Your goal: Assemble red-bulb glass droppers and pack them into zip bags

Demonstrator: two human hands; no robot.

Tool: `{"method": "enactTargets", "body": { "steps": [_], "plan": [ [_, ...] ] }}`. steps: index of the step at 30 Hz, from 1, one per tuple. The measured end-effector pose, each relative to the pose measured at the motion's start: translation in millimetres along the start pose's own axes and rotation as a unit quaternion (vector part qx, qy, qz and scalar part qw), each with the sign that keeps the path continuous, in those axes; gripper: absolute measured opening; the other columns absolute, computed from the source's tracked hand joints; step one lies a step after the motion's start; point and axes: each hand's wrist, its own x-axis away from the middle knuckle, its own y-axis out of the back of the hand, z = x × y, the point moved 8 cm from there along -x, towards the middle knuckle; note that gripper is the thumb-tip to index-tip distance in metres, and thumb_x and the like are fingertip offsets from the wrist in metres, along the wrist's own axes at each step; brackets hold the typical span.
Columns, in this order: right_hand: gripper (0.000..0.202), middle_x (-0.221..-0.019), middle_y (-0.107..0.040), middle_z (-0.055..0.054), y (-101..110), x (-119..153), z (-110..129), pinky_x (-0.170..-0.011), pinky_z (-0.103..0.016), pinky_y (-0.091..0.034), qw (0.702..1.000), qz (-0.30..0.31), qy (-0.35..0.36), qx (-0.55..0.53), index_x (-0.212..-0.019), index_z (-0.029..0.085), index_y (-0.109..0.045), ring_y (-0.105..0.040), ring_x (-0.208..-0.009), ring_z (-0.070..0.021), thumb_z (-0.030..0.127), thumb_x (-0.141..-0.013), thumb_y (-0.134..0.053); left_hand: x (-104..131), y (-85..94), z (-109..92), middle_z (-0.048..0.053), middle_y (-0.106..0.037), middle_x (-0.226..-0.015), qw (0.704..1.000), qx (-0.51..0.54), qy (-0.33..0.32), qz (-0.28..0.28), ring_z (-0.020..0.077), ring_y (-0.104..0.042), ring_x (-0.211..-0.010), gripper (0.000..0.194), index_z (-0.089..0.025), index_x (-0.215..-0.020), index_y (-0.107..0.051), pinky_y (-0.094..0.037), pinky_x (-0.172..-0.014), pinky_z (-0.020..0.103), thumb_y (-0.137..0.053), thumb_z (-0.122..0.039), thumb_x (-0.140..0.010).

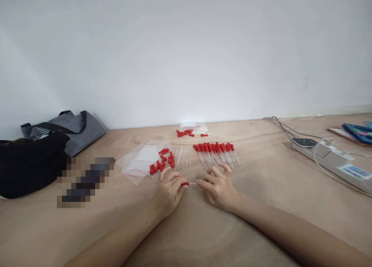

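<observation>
Low over the wooden table, my left hand (172, 189) pinches a red rubber dropper bulb (185, 184). My right hand (218, 187) grips a thin clear dropper tube (193, 184) from the other side, and the tube's end meets the bulb. Whether the tube is inside the bulb I cannot tell. Behind my left hand, loose red bulbs (162, 163) lie on clear zip bags (139, 162). A small row of bare tubes (183, 157) rests between them and several droppers with red bulbs (216, 152), which lie side by side behind my right hand.
Farther back are more red bulbs (183, 133) and tubes (200, 130) by a bag. On the left stand a black bag (31, 166) and a striped bag (87, 131), near a blurred dark item (87, 181). A white power strip (334, 162) with cables lies at right.
</observation>
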Motion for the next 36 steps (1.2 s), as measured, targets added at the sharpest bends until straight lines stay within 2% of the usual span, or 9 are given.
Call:
{"method": "enactTargets", "body": {
  "steps": [6, 10, 18, 24, 36],
  "plan": [
    [0.024, -0.062, -0.056, 0.002, 4, -1, 6, -0.089, -0.040, -0.009, 0.999, -0.022, 0.015, 0.032, -0.079, 0.022, -0.059, -0.046, -0.081, -0.0148, 0.006, -0.073, -0.043, -1, -0.2, -2, -0.004, -0.064, -0.065, 1.000, -0.003, 0.002, 0.006, 0.0138, -0.057, -0.070, 0.017, -0.020, -0.074, -0.055, -0.024, -0.092, 0.041, -0.042, -0.019, -0.085],
    [0.021, -0.064, -0.057, 0.002, 0, -3, 3, -0.088, -0.040, -0.011, 1.000, 0.006, -0.021, -0.013, -0.076, 0.021, -0.058, -0.046, -0.081, -0.0144, 0.007, -0.073, -0.043, -1, 0.5, -3, -0.004, -0.064, -0.065, 1.000, 0.001, 0.002, 0.007, 0.0131, -0.058, -0.070, 0.017, -0.020, -0.073, -0.055, -0.025, -0.092, 0.041, -0.042, -0.018, -0.084],
    [0.018, -0.063, -0.058, 0.001, -6, -11, 5, -0.088, -0.040, -0.013, 0.999, 0.007, -0.027, -0.029, -0.070, 0.020, -0.058, -0.046, -0.080, -0.0148, 0.010, -0.074, -0.044, 0, 1.4, -3, -0.003, -0.065, -0.065, 1.000, 0.000, 0.011, 0.005, 0.0140, -0.058, -0.070, 0.016, -0.020, -0.073, -0.055, -0.021, -0.095, 0.044, -0.043, -0.020, -0.083],
    [0.016, -0.063, -0.059, 0.001, -9, -16, 9, -0.088, -0.043, -0.011, 0.996, 0.010, -0.039, -0.081, -0.070, 0.020, -0.056, -0.046, -0.078, -0.0154, 0.010, -0.073, -0.044, 0, 5.3, -4, -0.004, -0.064, -0.062, 1.000, -0.008, 0.003, -0.019, 0.0139, -0.058, -0.067, 0.014, -0.020, -0.071, -0.054, -0.021, -0.094, 0.044, -0.045, -0.019, -0.082],
    [0.015, -0.064, -0.060, 0.001, -21, -18, 8, -0.087, -0.043, -0.011, 0.989, 0.063, -0.072, -0.111, -0.068, 0.018, -0.056, -0.046, -0.077, -0.0144, 0.011, -0.075, -0.045, 0, 7.9, -3, -0.005, -0.063, -0.058, 0.999, -0.018, 0.003, -0.037, 0.0134, -0.059, -0.063, 0.016, -0.020, -0.066, -0.054, -0.023, -0.092, 0.044, -0.051, -0.023, -0.081]
  ]
}}
